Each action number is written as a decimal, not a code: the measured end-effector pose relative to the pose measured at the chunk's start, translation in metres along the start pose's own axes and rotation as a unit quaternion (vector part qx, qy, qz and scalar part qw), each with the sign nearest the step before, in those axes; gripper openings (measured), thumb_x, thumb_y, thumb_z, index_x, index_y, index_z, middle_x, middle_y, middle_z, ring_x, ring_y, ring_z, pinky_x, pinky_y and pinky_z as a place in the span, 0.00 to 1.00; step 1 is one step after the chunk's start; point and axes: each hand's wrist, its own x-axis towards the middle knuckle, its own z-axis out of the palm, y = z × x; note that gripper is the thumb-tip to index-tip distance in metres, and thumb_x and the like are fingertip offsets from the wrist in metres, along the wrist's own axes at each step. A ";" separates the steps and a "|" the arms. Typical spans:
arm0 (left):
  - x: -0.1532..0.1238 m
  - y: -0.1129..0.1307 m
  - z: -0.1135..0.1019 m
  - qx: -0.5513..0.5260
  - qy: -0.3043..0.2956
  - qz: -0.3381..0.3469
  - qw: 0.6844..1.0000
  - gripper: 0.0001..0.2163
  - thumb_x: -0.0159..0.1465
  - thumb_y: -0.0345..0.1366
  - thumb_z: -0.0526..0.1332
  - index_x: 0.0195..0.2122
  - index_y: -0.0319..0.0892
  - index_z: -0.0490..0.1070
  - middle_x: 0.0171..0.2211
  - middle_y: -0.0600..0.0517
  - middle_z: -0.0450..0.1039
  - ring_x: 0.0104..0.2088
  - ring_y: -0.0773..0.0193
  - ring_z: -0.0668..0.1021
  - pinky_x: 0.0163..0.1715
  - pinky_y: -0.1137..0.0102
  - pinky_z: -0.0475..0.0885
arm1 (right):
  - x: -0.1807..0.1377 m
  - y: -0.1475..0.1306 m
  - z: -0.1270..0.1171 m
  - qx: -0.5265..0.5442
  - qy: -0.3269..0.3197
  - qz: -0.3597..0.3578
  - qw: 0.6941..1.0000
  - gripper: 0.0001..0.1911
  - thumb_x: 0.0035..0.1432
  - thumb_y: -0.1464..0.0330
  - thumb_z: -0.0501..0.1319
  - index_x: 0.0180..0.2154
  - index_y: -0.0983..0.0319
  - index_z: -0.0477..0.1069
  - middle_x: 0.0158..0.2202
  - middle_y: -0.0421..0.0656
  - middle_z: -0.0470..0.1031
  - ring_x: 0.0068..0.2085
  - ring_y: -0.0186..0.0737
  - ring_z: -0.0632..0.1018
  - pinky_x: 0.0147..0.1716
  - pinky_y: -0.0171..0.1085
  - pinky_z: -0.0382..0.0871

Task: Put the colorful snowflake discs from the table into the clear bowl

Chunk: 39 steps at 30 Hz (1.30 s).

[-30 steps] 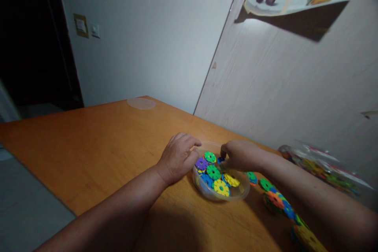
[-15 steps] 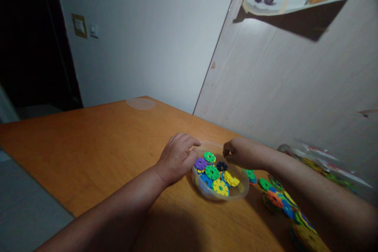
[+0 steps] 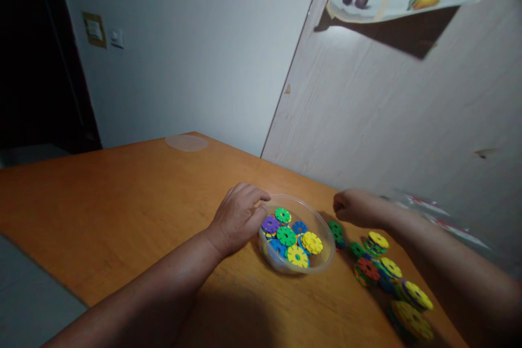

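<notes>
A clear round plastic bowl (image 3: 326, 258) stands on the table, holding several flower-shaped notched plastic discs in green, purple, blue and yellow. My left hand (image 3: 240, 217) grips its left rim between thumb and fingers. To the right of the bowl, my right hand (image 3: 354, 208) is raised with its fingers curled closed; whether anything is inside them is hidden. Just beneath it lies a small green stack of discs (image 3: 336, 231). More stacked discs (image 3: 369, 270), in red, yellow, green and blue, run along the right side towards me.
A translucent round lid (image 3: 186, 143) lies near the far corner of the wooden table (image 3: 122, 201). Clear plastic bags (image 3: 444, 217) with red strips are behind my right forearm. A pale wall and a wooden panel border the table's far side.
My right hand has moved right, from over the bowl's rim to beyond the bowl. A blue disc in the bowl has come out of its shadow. The left hand keeps its grip.
</notes>
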 end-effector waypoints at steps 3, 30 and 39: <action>0.001 0.000 -0.001 0.003 -0.004 0.003 1.000 0.09 0.64 0.33 0.54 0.41 0.43 0.73 0.40 0.49 0.74 0.44 0.57 0.72 0.45 0.61 0.66 | -0.001 0.013 0.024 0.007 -0.045 0.014 0.999 0.08 0.47 0.67 0.63 0.31 0.62 0.77 0.29 0.45 0.78 0.31 0.42 0.77 0.25 0.34 0.60; -0.001 -0.002 0.001 0.000 -0.001 -0.005 1.000 0.10 0.61 0.30 0.55 0.41 0.43 0.73 0.40 0.49 0.74 0.44 0.57 0.72 0.45 0.61 0.66 | -0.007 0.020 0.018 0.142 0.054 -0.008 0.988 0.17 0.50 0.63 0.62 0.41 0.64 0.69 0.34 0.46 0.76 0.33 0.40 0.74 0.28 0.34 0.63; 0.000 0.000 0.000 0.005 -0.002 -0.003 1.000 0.09 0.62 0.32 0.55 0.41 0.42 0.73 0.40 0.49 0.74 0.44 0.57 0.72 0.45 0.61 0.66 | -0.032 -0.059 -0.014 0.097 0.080 -0.124 0.984 0.19 0.51 0.58 0.63 0.43 0.61 0.75 0.38 0.46 0.76 0.33 0.39 0.74 0.28 0.34 0.62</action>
